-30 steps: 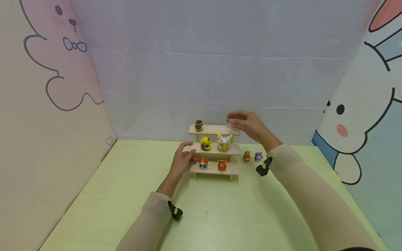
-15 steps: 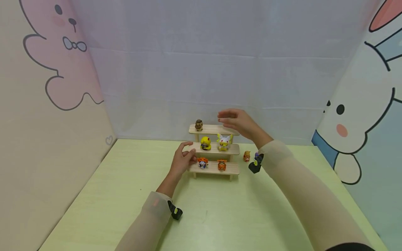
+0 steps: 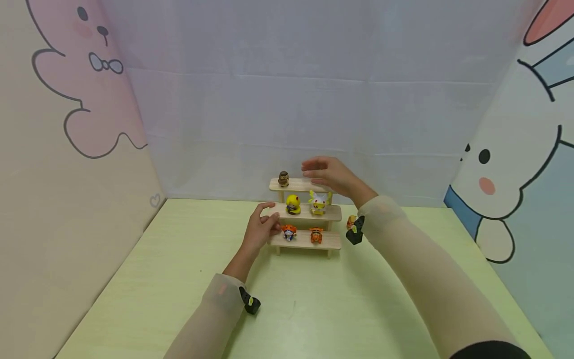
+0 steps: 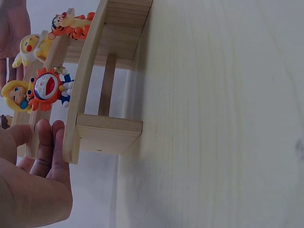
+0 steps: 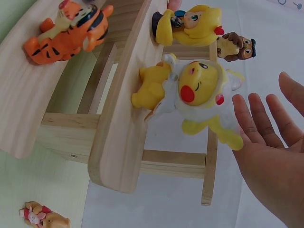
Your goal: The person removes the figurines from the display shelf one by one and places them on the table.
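Note:
A three-tier wooden display shelf (image 3: 299,212) stands at the back of the table. At its left end my left hand (image 3: 261,230) grips the middle board, fingers on both faces of it in the left wrist view. My right hand (image 3: 332,174) is raised over the right part of the top tier, fingers extended and holding nothing. On the top tier sits an owl figurine (image 3: 283,178). The middle tier carries a yellow-haired figurine (image 3: 293,205) and a yellow figurine in a white hood (image 5: 190,90). Below stand a figurine in an orange crab hat (image 4: 46,90) and a tiger figurine (image 5: 69,33).
On the table right of the shelf is a honey-coloured bear figurine (image 5: 50,218), partly behind the right wrist's camera (image 3: 355,231) in the head view. A white cloth backdrop (image 3: 269,109) hangs close behind the shelf. Cartoon-printed side panels (image 3: 89,174) flank the table.
My right hand has moved left along the top tier. Its wrist camera now hides the purple-topped figurine on the table. My left hand has stayed in place.

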Tool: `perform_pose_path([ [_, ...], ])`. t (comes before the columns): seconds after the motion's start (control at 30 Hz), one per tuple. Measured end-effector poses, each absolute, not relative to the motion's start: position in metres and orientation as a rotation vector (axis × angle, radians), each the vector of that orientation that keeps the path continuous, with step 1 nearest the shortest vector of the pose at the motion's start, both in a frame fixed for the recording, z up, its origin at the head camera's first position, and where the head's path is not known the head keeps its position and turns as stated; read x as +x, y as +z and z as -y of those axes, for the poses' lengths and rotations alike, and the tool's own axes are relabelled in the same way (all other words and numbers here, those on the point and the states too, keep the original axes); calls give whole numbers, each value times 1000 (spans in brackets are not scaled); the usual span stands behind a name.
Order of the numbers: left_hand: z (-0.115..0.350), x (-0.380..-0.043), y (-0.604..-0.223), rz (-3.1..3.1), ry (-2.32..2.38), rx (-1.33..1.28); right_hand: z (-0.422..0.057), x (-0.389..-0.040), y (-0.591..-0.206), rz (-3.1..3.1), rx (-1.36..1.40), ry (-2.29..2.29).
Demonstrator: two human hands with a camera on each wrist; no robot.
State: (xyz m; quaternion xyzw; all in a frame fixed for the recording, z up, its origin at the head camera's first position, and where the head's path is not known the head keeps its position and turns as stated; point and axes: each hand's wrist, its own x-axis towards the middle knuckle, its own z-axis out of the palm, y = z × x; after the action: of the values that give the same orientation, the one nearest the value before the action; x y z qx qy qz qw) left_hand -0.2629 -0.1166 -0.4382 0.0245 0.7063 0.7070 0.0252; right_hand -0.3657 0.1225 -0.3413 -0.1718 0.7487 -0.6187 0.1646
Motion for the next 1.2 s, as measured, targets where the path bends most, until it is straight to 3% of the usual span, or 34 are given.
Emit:
perform_pose_path([
  [1.2, 116, -280, -468, -2245, 2206, 19, -81, -374, -331, -2158, -587, -1483],
])
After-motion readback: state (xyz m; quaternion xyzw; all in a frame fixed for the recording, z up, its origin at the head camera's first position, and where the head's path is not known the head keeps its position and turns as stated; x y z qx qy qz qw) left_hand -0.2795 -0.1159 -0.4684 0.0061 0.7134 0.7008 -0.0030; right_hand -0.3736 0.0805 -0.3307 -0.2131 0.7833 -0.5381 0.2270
